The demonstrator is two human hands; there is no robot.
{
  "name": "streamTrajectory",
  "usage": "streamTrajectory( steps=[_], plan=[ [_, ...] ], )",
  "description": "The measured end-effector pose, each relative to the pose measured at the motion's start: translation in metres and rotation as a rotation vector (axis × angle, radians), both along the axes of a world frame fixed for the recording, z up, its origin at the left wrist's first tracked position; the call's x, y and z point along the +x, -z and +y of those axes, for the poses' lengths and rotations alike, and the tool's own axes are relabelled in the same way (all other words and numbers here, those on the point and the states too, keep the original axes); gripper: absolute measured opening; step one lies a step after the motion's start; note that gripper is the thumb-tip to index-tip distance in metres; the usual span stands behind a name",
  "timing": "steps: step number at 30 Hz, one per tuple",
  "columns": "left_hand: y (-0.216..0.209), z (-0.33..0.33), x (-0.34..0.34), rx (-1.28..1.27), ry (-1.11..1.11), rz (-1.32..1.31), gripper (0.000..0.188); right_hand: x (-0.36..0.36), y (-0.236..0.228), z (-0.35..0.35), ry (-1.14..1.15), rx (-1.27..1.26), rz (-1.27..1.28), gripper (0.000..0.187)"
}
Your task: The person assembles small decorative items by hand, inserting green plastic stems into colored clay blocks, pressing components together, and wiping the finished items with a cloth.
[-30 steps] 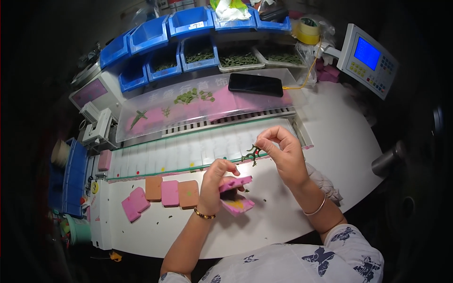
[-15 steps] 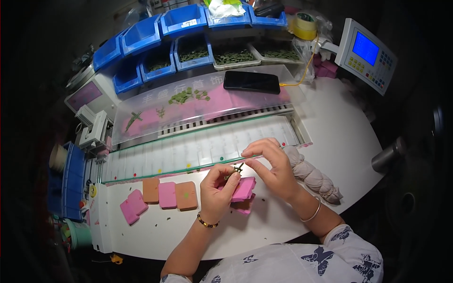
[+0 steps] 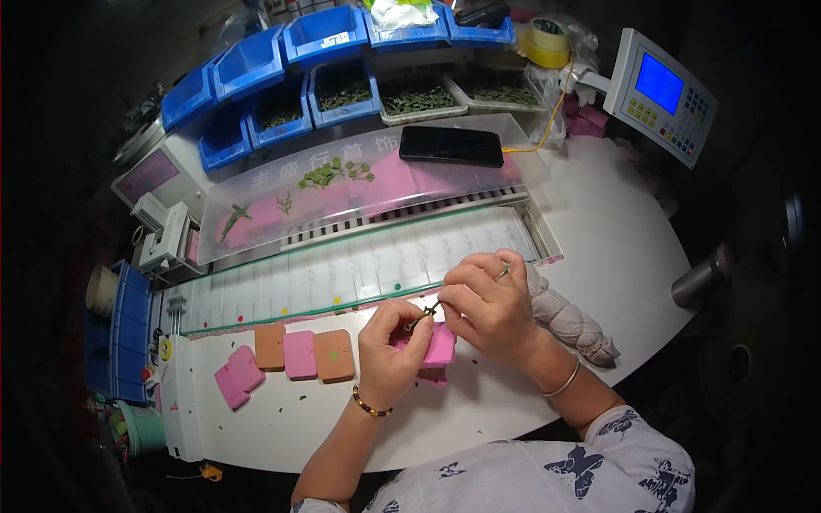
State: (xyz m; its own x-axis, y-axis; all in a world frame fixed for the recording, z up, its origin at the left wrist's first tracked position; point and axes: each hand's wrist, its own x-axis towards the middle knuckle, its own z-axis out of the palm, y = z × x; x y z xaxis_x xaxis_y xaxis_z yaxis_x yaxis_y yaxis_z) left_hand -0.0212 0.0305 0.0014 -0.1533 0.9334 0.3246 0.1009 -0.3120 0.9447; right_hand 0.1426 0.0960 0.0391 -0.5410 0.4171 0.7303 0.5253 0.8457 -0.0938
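Observation:
A small dark green branched piece [image 3: 429,313] is pinched between the thumb and fingers of my left hand [image 3: 386,352]. The fingertips of my right hand [image 3: 489,306] close on its upper right tip, partly hiding it. Right under my hands are a pink block [image 3: 441,344] and another pink piece, partly covered by my left hand. To the left of them lie an orange-brown block [image 3: 334,364] with a green mark, a pink block [image 3: 300,361], a second orange-brown block [image 3: 269,346] and a tilted pink one [image 3: 239,380].
Beyond my hands runs a long divided white tray [image 3: 368,269] with coloured dots. Behind it a clear cover bears green pieces and a black phone [image 3: 451,146]. Blue bins [image 3: 325,32] line the back. A twisted cloth [image 3: 571,323] lies by my right wrist; a screen panel [image 3: 660,96] stands right.
My right hand's fingers, apart before, have come together on the tip of the green piece. My left hand keeps its grip, and the view has shifted slightly.

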Motion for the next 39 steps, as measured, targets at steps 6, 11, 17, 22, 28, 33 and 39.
streamTrajectory(
  steps=[6, 11, 17, 22, 28, 33, 39],
  plan=[
    [0.001, 0.001, -0.001, -0.023, -0.044, 0.006, 0.009, -0.001, -0.004, 0.001, -0.019, 0.045, -0.038, 0.011],
    [0.001, 0.000, -0.003, -0.086, 0.002, -0.004, 0.005, 0.001, -0.003, 0.002, -0.032, 0.047, -0.082, 0.011],
    [0.001, 0.002, -0.001, -0.068, -0.014, 0.021, 0.009, -0.003, 0.002, 0.001, -0.013, 0.049, -0.068, 0.010],
    [-0.010, -0.001, 0.004, 0.042, -0.062, 0.189, 0.008, -0.004, 0.005, -0.001, -0.026, -0.258, 0.104, 0.009],
    [-0.009, -0.001, 0.003, 0.197, -0.118, 0.314, 0.009, 0.007, 0.014, 0.010, -0.187, -0.875, 0.493, 0.010],
    [-0.013, 0.001, 0.006, 0.212, -0.126, 0.289, 0.010, 0.010, 0.007, 0.012, -0.153, -0.709, 0.355, 0.021],
    [-0.011, 0.001, 0.002, 0.279, -0.169, 0.400, 0.011, 0.001, -0.001, 0.000, -0.277, -0.844, 0.269, 0.016]
  ],
)
